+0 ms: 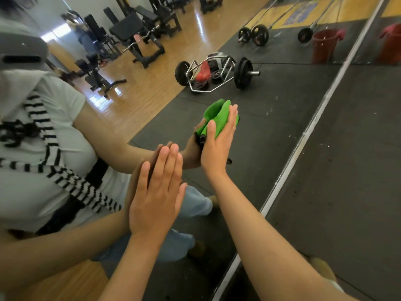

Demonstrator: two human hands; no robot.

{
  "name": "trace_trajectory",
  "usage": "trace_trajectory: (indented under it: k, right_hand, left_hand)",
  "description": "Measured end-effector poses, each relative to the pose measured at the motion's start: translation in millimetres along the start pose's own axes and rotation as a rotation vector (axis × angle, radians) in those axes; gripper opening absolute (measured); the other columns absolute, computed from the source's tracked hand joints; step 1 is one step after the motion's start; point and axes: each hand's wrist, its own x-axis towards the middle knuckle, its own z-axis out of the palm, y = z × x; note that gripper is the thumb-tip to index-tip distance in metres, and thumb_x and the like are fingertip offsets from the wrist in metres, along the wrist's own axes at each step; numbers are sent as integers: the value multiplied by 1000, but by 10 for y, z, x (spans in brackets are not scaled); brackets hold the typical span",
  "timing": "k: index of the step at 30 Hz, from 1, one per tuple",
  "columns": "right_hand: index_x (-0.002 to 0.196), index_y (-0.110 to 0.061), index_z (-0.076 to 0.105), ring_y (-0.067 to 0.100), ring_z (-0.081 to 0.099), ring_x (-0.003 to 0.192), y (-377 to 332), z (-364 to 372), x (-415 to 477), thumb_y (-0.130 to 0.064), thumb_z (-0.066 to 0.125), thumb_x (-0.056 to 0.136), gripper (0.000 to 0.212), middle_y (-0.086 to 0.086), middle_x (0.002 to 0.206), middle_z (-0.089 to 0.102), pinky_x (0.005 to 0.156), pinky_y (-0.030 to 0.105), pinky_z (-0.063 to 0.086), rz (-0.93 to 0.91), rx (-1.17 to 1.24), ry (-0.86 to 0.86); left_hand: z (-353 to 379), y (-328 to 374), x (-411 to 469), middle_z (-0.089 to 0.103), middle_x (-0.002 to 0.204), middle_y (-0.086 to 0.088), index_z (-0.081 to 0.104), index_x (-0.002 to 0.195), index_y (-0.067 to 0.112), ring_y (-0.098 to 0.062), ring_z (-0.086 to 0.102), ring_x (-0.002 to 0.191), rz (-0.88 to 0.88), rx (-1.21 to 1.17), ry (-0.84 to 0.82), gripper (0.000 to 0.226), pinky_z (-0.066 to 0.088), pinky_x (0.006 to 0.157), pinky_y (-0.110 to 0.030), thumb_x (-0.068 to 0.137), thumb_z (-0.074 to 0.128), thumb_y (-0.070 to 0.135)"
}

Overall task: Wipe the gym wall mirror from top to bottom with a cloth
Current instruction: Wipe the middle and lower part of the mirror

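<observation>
The wall mirror (271,118) fills the view left of a white strip (303,137) along its bottom edge. My right hand (217,146) presses a bunched green cloth (219,118) flat against the glass, fingers straight and thumb lying on the cloth. A black edge shows under the palm. My left hand (156,192) lies flat on the mirror lower left of the cloth, fingers straight and together, holding nothing. Both hands meet their own reflections in the glass.
Right of the strip lies black rubber floor (347,170) with a red bucket (390,46) at the far end. The mirror reflects a hex bar with plates (214,72), barbells, benches (134,33), wooden floor and my body.
</observation>
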Motion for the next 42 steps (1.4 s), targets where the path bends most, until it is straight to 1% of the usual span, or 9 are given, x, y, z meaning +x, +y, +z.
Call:
trace_trajectory:
  k: [4,6,10,16,23,28,33,37,42]
  right_hand:
    - [154,-25,14,11,5,152,303,-102,9,-45,31,100,59,-3,164,12,123,27,3,53,-2,5]
    - [153,-27,11,11,5,152,513,-193,26,-40,32,102,56,-2,164,12,124,32,4,149,-13,13]
    - [158,-19,10,17,9,152,954,-392,80,-34,32,104,60,1,165,12,124,44,10,399,-48,11]
    - [158,-17,10,23,8,152,1054,-503,314,-26,34,107,56,5,165,11,121,38,9,819,27,96]
    - [158,-21,5,17,-7,152,635,-447,994,-24,31,108,56,1,166,-1,123,41,-2,554,53,-63]
    - [155,-32,-2,6,-13,148,659,-568,1201,-27,28,108,56,-7,165,-7,123,42,-5,384,142,-140]
    - [154,-36,-1,10,-9,151,1030,-623,1386,-34,29,102,59,-5,165,-4,123,50,2,468,109,-65]
    - [158,-22,6,15,-2,152,1253,-662,1756,-23,29,107,56,-1,166,1,124,44,3,549,52,29]
    - [158,-21,5,20,0,153,1477,-843,2301,-26,28,109,55,0,166,0,123,44,5,646,11,41]
  left_hand:
    - [-45,76,47,14,166,-13,21,157,3,-25,5,154,-111,-144,-17,70,-4,125,-45,101,38,41]
    - [-62,220,140,11,166,-12,29,155,5,-25,-1,155,-173,-224,-29,67,-5,125,-46,99,44,38]
    - [-9,338,523,-6,168,-10,32,153,11,-24,-10,154,-129,-131,-3,62,-9,124,-44,97,46,33]
    - [-33,535,1364,7,164,-14,23,156,12,-31,0,151,-7,-52,-42,77,-10,121,-48,92,54,43]
    - [107,862,1821,-3,166,-16,5,159,9,-30,-2,153,40,-61,-120,81,-15,121,-47,97,43,44]
    - [209,970,1760,0,167,-14,11,160,7,-28,-1,154,-23,-150,-138,78,-13,123,-45,97,49,34]
    - [261,1020,1753,12,165,-12,22,159,8,-27,1,154,-43,-133,-96,67,-9,124,-45,100,44,31]
    - [290,1026,1752,17,164,-11,27,157,10,-23,-6,154,-54,-130,-73,60,-5,125,-45,102,41,30]
    - [305,1034,1752,22,162,-11,30,157,10,-24,-5,155,-67,-113,-63,58,-5,125,-45,103,39,29]
